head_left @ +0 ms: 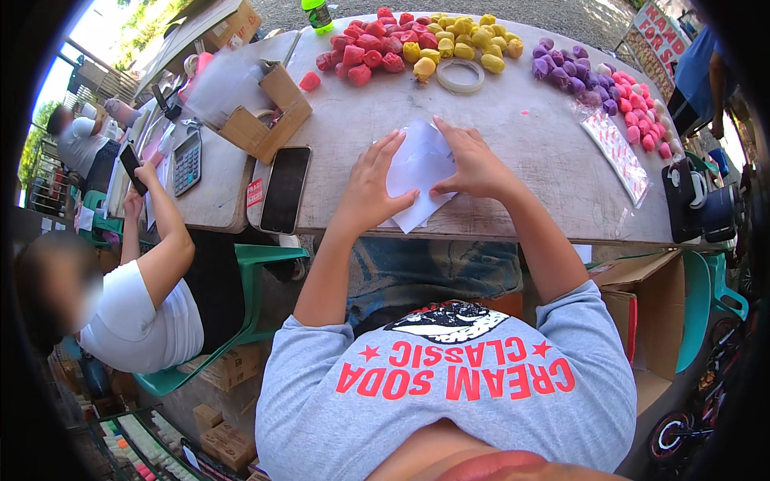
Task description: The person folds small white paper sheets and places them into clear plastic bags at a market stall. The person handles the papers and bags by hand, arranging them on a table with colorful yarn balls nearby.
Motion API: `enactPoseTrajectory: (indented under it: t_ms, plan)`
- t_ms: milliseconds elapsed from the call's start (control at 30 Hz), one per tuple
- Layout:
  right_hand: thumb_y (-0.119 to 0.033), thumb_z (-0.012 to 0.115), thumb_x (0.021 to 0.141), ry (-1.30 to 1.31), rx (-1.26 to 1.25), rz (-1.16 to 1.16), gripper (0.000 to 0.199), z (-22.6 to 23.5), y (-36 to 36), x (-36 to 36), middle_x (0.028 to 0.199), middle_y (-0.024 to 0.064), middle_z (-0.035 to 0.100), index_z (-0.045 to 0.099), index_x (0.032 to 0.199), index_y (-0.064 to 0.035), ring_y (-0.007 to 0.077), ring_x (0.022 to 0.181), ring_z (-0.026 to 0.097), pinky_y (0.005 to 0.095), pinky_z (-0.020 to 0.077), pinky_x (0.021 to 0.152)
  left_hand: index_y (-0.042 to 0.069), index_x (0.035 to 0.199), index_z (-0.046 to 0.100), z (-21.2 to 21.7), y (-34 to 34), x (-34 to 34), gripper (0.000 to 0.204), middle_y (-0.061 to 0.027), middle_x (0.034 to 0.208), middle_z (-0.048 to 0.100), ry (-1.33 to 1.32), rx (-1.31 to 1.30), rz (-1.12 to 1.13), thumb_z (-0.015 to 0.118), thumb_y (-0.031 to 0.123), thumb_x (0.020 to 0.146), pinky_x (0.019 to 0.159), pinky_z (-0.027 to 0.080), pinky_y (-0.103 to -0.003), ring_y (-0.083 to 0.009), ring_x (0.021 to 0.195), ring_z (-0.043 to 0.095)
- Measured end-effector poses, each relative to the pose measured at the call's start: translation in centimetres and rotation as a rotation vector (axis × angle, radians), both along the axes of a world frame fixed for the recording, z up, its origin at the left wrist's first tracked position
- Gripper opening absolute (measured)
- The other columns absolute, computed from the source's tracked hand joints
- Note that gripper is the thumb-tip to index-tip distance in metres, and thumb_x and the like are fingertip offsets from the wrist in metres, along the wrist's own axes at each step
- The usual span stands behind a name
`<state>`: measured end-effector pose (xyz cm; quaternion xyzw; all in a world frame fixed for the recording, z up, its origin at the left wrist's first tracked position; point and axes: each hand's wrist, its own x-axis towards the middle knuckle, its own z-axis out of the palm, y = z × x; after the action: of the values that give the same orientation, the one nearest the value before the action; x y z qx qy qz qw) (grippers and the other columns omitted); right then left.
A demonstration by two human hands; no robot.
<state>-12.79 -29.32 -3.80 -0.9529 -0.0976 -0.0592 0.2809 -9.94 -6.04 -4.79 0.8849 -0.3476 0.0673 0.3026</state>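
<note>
1. From my end of the feed I get an outdoor work spot: a worn, pale table [553,176] beneath both hands, with gravel [561,24] past its far side.
2. The white paper sheet [421,160] lies between the hands, near the table's close edge. The left hand [367,184] has fingers and thumb spread apart along its left side; the right hand [477,164] is spread likewise opposite. Both thumbs rest on the paper; how firmly they press, I cannot tell.
3. My worry is a crooked or torn sheet, if one hand pulls harder than the other. A breeze could also lift the paper if the thumbs let up.
4. The black smartphone [285,190], left of the left hand, might get knocked by a swinging forearm, since it sits close to the edge.
5. For containers, I see an open cardboard box [250,132] beyond the left hand, with clear plastic sheeting [224,86] sticking out. Right of the right hand lies a clear plastic packet [616,160] with red-and-white patterned contents.
6. Ahead of the hands sit a tape roll [460,89] and red wrapped bundles [370,58] and yellow wrapped bundles [473,44]; ahead and right, purple wrapped bundles [565,72] and pink wrapped bundles [639,112].
</note>
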Motion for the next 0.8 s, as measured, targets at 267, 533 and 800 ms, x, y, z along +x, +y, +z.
enactPoseTrajectory:
  t_ms: [267, 533, 800]
  plan:
    - [-0.025, 0.093, 0.061, 0.327, 0.084, 0.103, 0.101, 0.7, -0.6, 1.2, 0.129, 0.0216, 0.053, 0.043, 0.146, -0.004, 0.0395, 0.125, 0.047, 0.0438, 0.0415, 0.107, 0.013, 0.159, 0.024, 1.1, -1.0, -1.3, 0.108, -0.0172, 0.152, 0.039, 0.215, 0.145, 0.218, 0.086, 0.033, 0.073, 0.117, 0.03, -0.049, -0.0361, 0.144, 0.032]
    - [-0.021, 0.093, 0.058, 0.227, 0.257, 0.195, 0.079, 0.0, 0.4, 0.8, 0.134, 0.0219, 0.051, 0.056, 0.125, -0.0015, 0.0406, 0.128, 0.046, 0.0431, 0.0421, 0.106, 0.01, 0.156, 0.028, -0.2, -1.1, -1.1, 0.094, -0.0199, 0.136, 0.045, 0.265, -0.273, -0.108, 0.078, 0.013, 0.076, 0.11, 0.041, -0.045, -0.0348, 0.129, 0.05]
    - [-0.016, 0.089, 0.064, 0.263, 0.143, 0.113, 0.07, 2.0, 1.5, -0.5, 0.113, 0.0218, 0.067, 0.055, 0.124, -0.0029, 0.038, 0.109, 0.064, 0.0435, 0.0502, 0.091, 0.009, 0.148, 0.042, -1.7, -1.3, -1.9, 0.059, -0.0174, 0.111, 0.061, -0.14, -0.179, 0.197, 0.058, 0.027, 0.094, 0.091, 0.048, -0.046, -0.0333, 0.106, 0.06]
